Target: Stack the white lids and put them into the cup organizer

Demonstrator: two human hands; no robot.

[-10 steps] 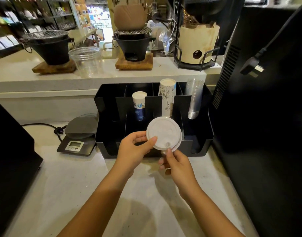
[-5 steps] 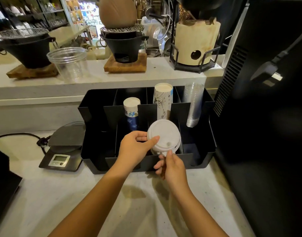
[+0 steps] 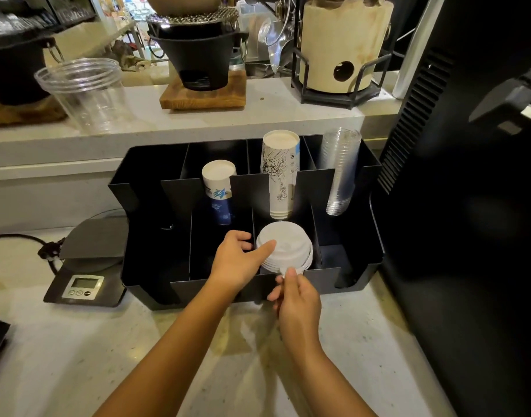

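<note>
A stack of white lids (image 3: 288,246) sits tilted in a front compartment of the black cup organizer (image 3: 143,182), just right of centre. My left hand (image 3: 238,260) grips the stack's left edge, thumb on top and fingers behind it. My right hand (image 3: 294,299) pinches the stack's lower front edge from below. Behind the lids, the organizer holds a short blue-and-white paper cup stack (image 3: 218,194), a taller white printed cup stack (image 3: 281,176) and a clear plastic cup stack (image 3: 341,173).
A small digital scale (image 3: 89,266) with a black cable lies left of the organizer. A tall black machine (image 3: 469,206) stands close on the right. On the raised ledge behind are a clear plastic cup (image 3: 86,91), black stoves and a cream pot.
Both hands have carried the lid stack forward and down, from above the organizer's front edge into its front compartment. The camera has moved closer.
</note>
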